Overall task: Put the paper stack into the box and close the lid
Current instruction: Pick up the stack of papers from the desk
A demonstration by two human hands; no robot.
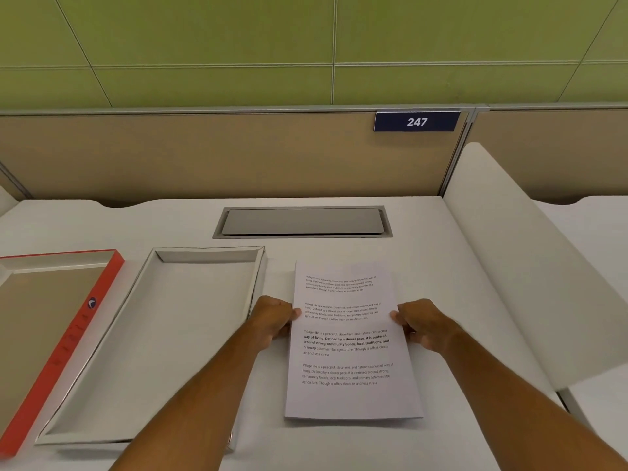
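- Paper stack (350, 341) flat on white bench (424, 253), just right of open white box (149, 338).
- Left hand (275, 317) & right hand (419, 322) clamped on stack's long edges, approx mid-length, thumbs on top.
- Red-edged lid (64, 334) upside down, left of box, near it.
- Likely light, floppy, sheets prone to slide or fan; best gripped at both edges, kept level.

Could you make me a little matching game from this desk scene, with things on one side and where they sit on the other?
Things:
1. printed white paper stack
2. open white cardboard box
3. red-edged box lid
4. navy sign reading 247

Places:
A. far left of the desk
B. on the partition
C. between both hands
D. middle, left of the paper

Pairs: 1-C, 2-D, 3-A, 4-B
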